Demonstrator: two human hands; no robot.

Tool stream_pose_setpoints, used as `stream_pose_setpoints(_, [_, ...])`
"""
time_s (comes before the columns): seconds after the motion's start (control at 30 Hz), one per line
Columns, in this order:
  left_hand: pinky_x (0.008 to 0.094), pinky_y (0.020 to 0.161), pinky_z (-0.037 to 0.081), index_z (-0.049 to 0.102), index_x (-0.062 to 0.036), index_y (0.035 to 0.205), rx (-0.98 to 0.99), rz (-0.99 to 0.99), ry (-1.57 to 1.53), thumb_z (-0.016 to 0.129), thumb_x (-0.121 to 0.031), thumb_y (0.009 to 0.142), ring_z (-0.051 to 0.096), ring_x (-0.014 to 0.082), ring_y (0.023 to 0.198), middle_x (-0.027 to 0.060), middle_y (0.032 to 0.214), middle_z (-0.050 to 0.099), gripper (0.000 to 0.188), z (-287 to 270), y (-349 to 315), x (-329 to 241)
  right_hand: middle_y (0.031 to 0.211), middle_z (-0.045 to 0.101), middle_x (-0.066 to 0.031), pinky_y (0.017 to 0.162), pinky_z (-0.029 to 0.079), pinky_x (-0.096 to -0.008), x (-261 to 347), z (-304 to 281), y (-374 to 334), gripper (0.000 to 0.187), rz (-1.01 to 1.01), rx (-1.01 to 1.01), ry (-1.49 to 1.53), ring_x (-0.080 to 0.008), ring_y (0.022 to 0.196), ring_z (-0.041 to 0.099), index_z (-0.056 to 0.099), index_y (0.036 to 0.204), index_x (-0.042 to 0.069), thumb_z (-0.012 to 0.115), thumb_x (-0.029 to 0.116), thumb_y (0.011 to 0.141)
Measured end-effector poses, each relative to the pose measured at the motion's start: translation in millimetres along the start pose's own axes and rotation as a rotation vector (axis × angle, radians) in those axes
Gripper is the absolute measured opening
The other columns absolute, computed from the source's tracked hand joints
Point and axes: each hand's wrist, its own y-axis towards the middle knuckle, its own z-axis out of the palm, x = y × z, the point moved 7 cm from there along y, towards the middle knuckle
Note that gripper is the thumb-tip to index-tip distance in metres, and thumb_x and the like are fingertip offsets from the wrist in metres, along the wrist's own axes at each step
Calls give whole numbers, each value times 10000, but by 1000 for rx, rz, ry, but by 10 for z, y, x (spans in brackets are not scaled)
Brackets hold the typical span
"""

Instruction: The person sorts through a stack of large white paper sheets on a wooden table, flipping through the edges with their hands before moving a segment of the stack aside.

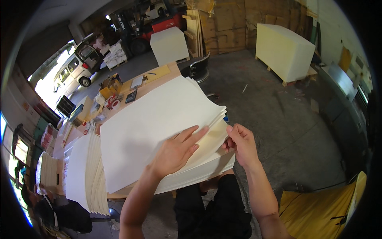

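Note:
A tall stack of large white paper sheets point(155, 107) lies on the table in front of me. Its upper sheets are lifted and curl at the right corner, leaving a gap above the lower sheets point(199, 175). My left hand point(175, 153) rests on the near right part of the stack, fingers spread, the fingertips by the raised edge. At the right corner my right hand point(240, 144) pinches the edge of some sheets between thumb and fingers. How many sheets it grips is hidden.
Another fanned paper stack point(81, 171) stands left on the wooden table point(169, 71), with a calculator point(131, 96), tape rolls point(114, 104) and a cardboard box point(111, 85) beyond. A chair point(199, 69) stands past the table. White pallet stacks point(284, 51), a forklift point(159, 26) and a van point(73, 69) are farther off.

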Motion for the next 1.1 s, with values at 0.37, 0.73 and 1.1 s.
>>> stream_pose_setpoints(0.37, [428, 993, 603, 762, -245, 1276, 14, 18, -76, 893, -319, 819, 708, 346, 1192, 167, 1548, 533, 481, 7, -36, 28, 602, 563, 7, 498, 377, -259, -29, 53, 34, 389, 78, 7, -28, -107, 550, 593, 538, 672, 118, 653, 245, 1022])
stream_pose_setpoints(0.73, [429, 1000, 593, 767, -238, 1275, 52, -5, -147, 910, -296, 788, 709, 342, 1190, 188, 1530, 547, 511, 21, -24, 151, 597, 531, 14, 508, 390, -262, -18, 24, 37, 412, 86, 32, -55, -117, 568, 597, 518, 680, 119, 658, 278, 1033])
stream_pose_setpoints(1.1, [431, 1025, 555, 743, -296, 1305, 45, 31, 14, 689, -227, 961, 653, 339, 1216, 154, 1558, 510, 356, 30, -68, 69, 607, 580, -8, 509, 396, -267, -15, 63, 94, 412, 69, 78, -113, -111, 562, 597, 550, 675, 100, 660, 267, 1035])
